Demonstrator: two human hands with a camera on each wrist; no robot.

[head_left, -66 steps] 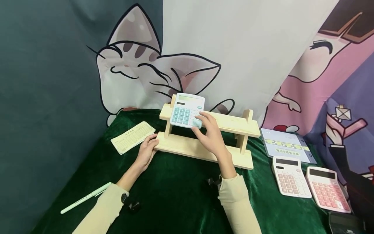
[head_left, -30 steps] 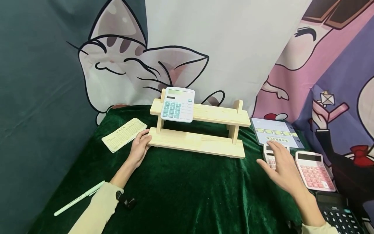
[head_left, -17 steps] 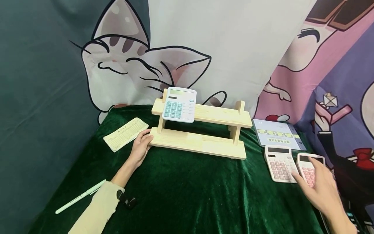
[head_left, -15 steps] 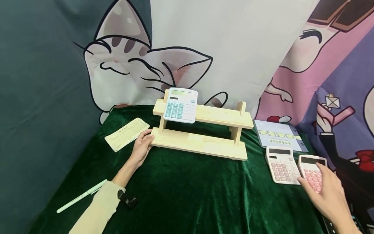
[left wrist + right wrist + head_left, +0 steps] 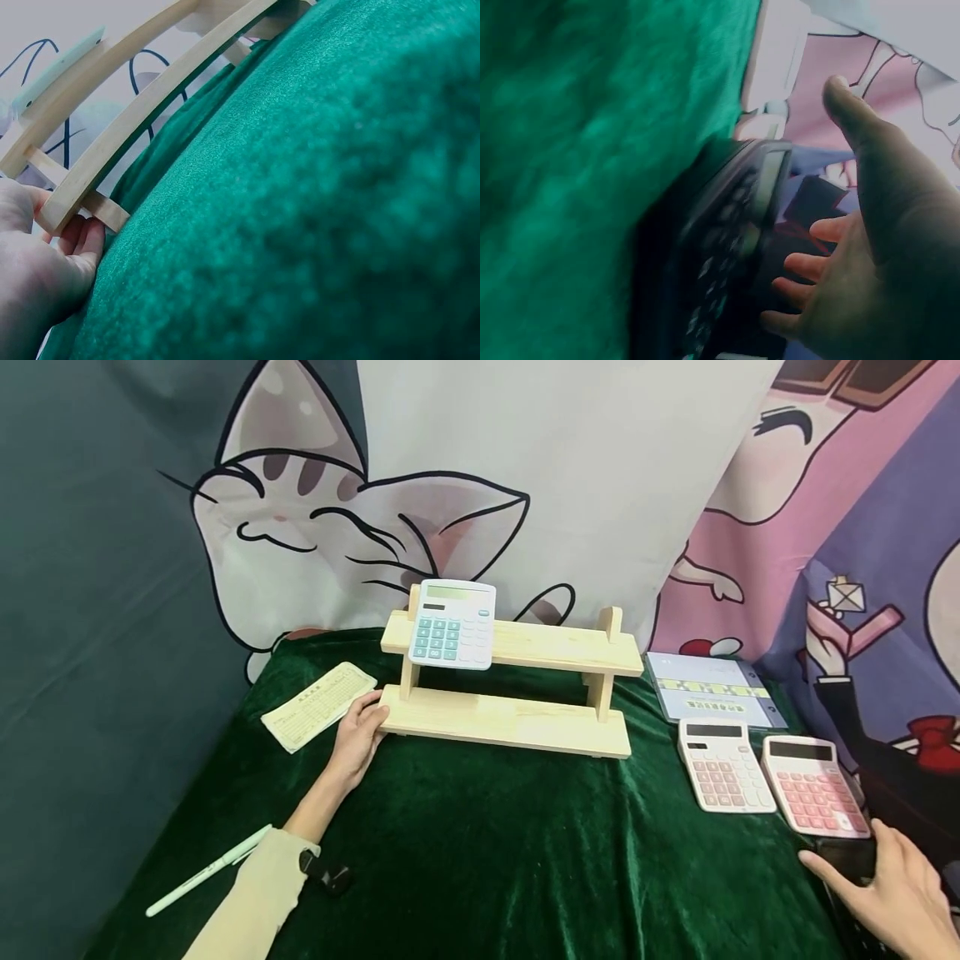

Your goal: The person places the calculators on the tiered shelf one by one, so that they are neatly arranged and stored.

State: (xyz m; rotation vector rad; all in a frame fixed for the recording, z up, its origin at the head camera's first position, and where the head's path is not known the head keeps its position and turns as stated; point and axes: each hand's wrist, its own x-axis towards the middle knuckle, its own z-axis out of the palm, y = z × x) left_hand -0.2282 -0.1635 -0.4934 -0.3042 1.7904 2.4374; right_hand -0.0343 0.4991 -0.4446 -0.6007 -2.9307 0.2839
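Observation:
My left hand (image 5: 356,745) grips the left end of a two-tier wooden rack's lower board (image 5: 502,720). In the left wrist view its fingers (image 5: 91,238) curl under the board. A white calculator with teal keys (image 5: 452,625) leans on the upper tier at the left. At the far right, my right hand (image 5: 896,889) is spread over a black calculator (image 5: 724,240), mostly hidden by the hand in the head view. The right wrist view shows thumb and fingers apart, with a gap between the hand and the black calculator.
Two pink-and-white calculators (image 5: 726,767) (image 5: 816,787) lie right of the rack, before a pale blue notebook (image 5: 716,691). A yellowish receipt pad (image 5: 318,706) lies left of it. A pale green pen (image 5: 208,870) lies at the front left. Green velvet (image 5: 510,852) covers the table.
My right hand has left the teal-keyed calculator on the rack, passed right over the pink calculators, and come to the black one. My left hand keeps its grip on the rack.

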